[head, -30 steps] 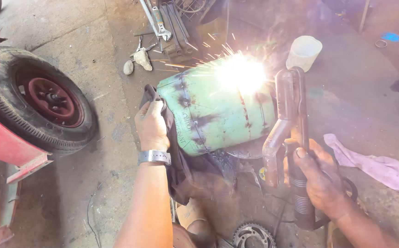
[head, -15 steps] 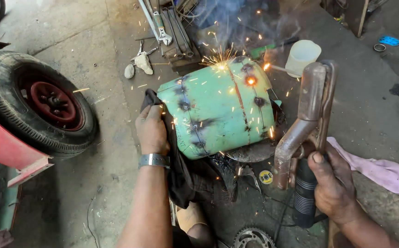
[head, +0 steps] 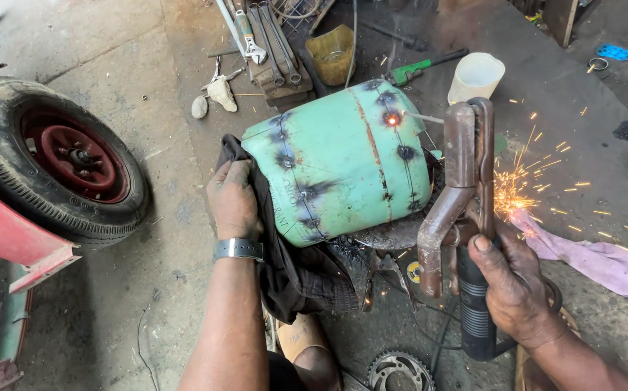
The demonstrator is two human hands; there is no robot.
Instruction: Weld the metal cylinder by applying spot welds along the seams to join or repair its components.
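Change: the big white arc flare on the green tank [head: 339,174] from a second ago is gone, only one small orange glowing spot [head: 392,119] sits near the tank's upper right now, and the smoke from half a second back has cleared.
Sparks: they now scatter low on the right, by the electrode holder [head: 466,195], over the pink rag [head: 589,253] (earlier they sprayed off the top of the tank).
Right hand: the right hand [head: 513,289] has its fingers wrapped tight round the holder's black ribbed grip, thumb up along the handle; the rusty brown clamp stands upright just right of the tank.
Left hand: the left hand [head: 234,199] stays pressed on the tank's left end through a dark cloth [head: 292,268], fingers curled over the fabric, metal watch [head: 238,250] on the wrist.
Tank: lying on its side in the middle of the floor, resting on a dark round metal piece; mint green paint, rounded ends, rust-streaked seam, black scorch marks along the welds.
Floor: rough grey concrete [head: 147,304], stained and dusty, darker and oily toward the top right.
Around: worn tyre on a red rim [head: 61,170] at left next to a red painted frame, a wrench [head: 245,40] and steel bars up top, a yellow container [head: 332,51], a white plastic cup [head: 477,76], and a toothed sprocket [head: 401,369] at the bottom edge.
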